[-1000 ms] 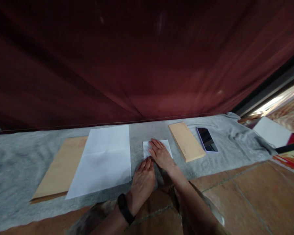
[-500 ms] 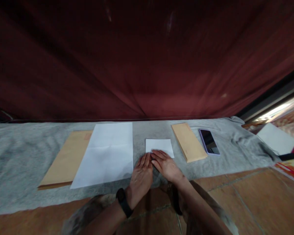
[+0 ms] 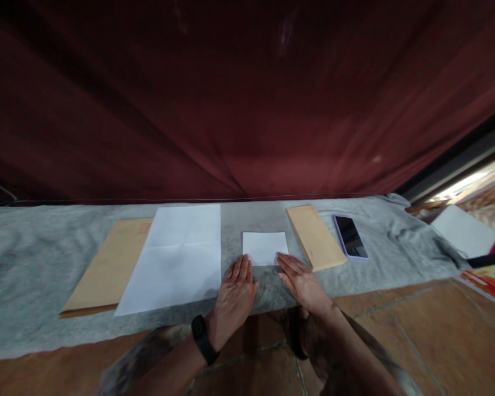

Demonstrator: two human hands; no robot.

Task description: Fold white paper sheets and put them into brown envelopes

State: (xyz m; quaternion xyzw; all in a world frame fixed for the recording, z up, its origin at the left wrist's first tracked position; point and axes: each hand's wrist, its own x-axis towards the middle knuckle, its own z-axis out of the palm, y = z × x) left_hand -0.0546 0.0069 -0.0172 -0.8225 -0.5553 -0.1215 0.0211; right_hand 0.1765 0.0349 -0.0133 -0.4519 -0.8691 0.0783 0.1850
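A small folded sheet of white paper lies flat on the grey cloth in the middle. At its near left corner the fingertips of my left hand press down, fingers stretched out. My right hand lies flat with its fingertips on the near right corner. Left of them is a large white sheet with a crease across it, partly covering a stack of large brown envelopes. Smaller brown envelopes lie to the right of the folded paper.
A phone in a purple case lies right of the small envelopes. The grey cloth stretches across the surface in front of a dark red curtain. Tiled floor shows below. At far right are a white object and colourful printed matter.
My hands have moved apart along the near edge of the folded paper, the right one sliding right to the corner. More of the paper now shows.
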